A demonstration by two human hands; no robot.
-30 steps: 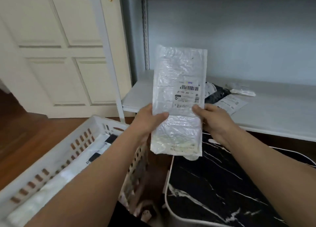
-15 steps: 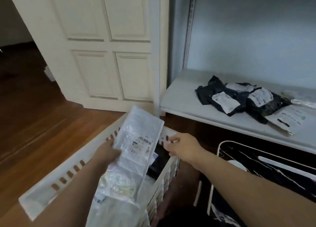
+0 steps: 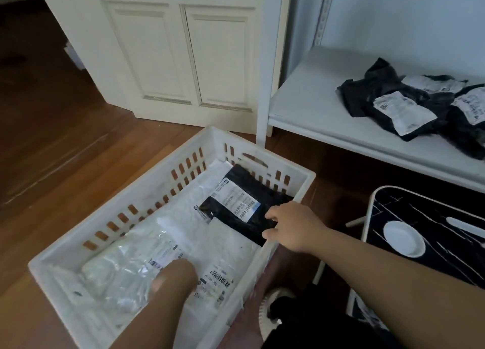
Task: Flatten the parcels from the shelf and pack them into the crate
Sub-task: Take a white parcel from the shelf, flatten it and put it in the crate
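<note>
A: While my left hand [image 3: 174, 272] presses down inside the crate [image 3: 183, 149], its fingers are hidden under my own forearm, so I cannot tell how far they are spread or whether they grip the clear parcel [image 3: 123, 272] beneath them. That parcel lies in the near end of the crate, on top of the white parcels [image 3: 223, 233].

B: And the right hand [image 3: 290, 226]?

A: Loosely open, holding nothing; its fingertips rest at the crate's right rim, touching the black parcel [image 3: 249, 201] that lies flat at the crate's far right.

B: How is the step best done?

A: In my judgement, press with a flat palm and sweep toward the crate's near wall, so trapped air escapes and the clear parcel settles level. The right hand should steady the rim.

B: What remains?

A: Several black parcels [image 3: 409, 104] lie heaped on the shelf [image 3: 315, 104], well beyond the crate's far right corner.
</note>
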